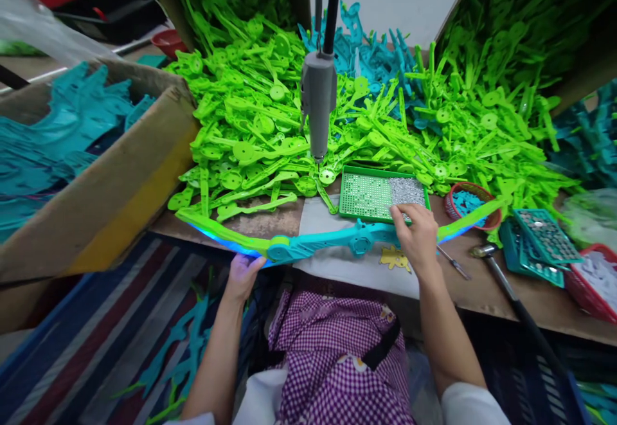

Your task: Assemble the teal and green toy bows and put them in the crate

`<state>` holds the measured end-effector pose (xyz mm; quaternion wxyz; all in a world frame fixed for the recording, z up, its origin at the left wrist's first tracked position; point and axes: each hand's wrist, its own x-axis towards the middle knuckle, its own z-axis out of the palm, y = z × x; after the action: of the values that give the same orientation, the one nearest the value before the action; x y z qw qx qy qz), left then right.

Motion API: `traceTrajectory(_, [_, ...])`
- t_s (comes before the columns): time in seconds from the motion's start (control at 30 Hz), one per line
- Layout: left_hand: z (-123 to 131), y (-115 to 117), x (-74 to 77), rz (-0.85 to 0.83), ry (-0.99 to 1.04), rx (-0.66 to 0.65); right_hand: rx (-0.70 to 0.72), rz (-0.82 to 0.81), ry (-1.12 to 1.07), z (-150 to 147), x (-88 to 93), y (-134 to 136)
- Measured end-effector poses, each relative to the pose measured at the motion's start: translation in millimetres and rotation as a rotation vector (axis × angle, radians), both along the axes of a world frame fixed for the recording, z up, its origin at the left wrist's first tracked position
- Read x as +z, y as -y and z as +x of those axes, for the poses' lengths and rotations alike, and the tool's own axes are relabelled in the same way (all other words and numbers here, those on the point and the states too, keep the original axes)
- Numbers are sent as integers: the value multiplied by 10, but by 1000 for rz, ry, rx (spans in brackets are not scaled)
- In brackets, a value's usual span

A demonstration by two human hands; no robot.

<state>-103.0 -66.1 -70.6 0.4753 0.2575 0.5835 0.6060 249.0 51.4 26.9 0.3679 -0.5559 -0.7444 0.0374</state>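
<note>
A toy bow (pixel 332 242) with a blue middle and lime-green limbs lies across the front of the bench, a blue glow along both limbs. My left hand (pixel 245 274) grips it from below near the left joint, thumb on top. Above the bow's right part, my right hand (pixel 417 235) has its fingertips drawn together at the front edge of a green tray (pixel 343 197). Small metal screws (pixel 407 191) are heaped on the tray's right side, and its left side is a grid of holes. What those fingertips hold, if anything, is hidden.
An electric screwdriver (pixel 319 100) hangs above the pile of lime-green limbs (pixel 250 123). At right are a red basket of blue pieces (pixel 449 209), a hammer (pixel 501 274), a small screwdriver (pixel 456 263) and stacked trays (pixel 547 235). A cardboard box (pixel 144 174) stands left.
</note>
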Motion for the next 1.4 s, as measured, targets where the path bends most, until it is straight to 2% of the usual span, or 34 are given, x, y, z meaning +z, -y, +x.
traceTrajectory(0.1, [-4,22,-3,22,-9,-22,-10,-33,43,-16,-1,-193])
traceTrajectory(0.17, [-8,27,-6,21,1,-53,1,-27,24,-11,26,-147])
traceTrajectory(0.23, [-20,27,-21,10,4,-77,13,-11,-24,21,68,58])
traceTrajectory(0.33, [-49,25,-61,-9,-9,-98,-31,-35,-89,163,49,534])
traceTrajectory(0.4, [-63,22,-82,-11,-13,-95,-95,-140,-116,322,-78,818])
traceTrajectory(0.47, [-64,15,-84,-13,-13,-84,-167,-246,-58,502,-281,991])
traceTrajectory(0.57, [-48,3,-57,-24,-24,-69,-303,-288,134,706,-584,1053])
traceTrajectory(0.63, [-33,-2,-30,-25,-37,-61,-371,-276,204,759,-687,1039])
traceTrajectory(0.73, [-11,-6,10,-27,-27,-65,-458,-201,178,704,-633,1020])
traceTrajectory(0.83, [9,-12,36,-26,-5,-66,-522,-41,21,473,-408,955])
traceTrajectory(0.87, [14,-13,38,-18,-2,-63,-495,6,-33,357,-324,908])
traceTrajectory(0.93, [17,-12,28,8,4,-54,-351,44,-81,96,-180,779])
traceTrajectory(1.0, [9,-6,-1,25,7,-57,-195,8,-53,-142,-91,643])
traceTrajectory(1.07, [-5,2,-38,28,1,-68,-115,-61,-27,-293,-58,546])
traceTrajectory(1.23, [-24,12,-86,36,-31,-85,-41,-161,5,-284,-105,495])
traceTrajectory(1.4, [-27,36,-15,52,0,-91,31,-81,-22,-214,-207,551])
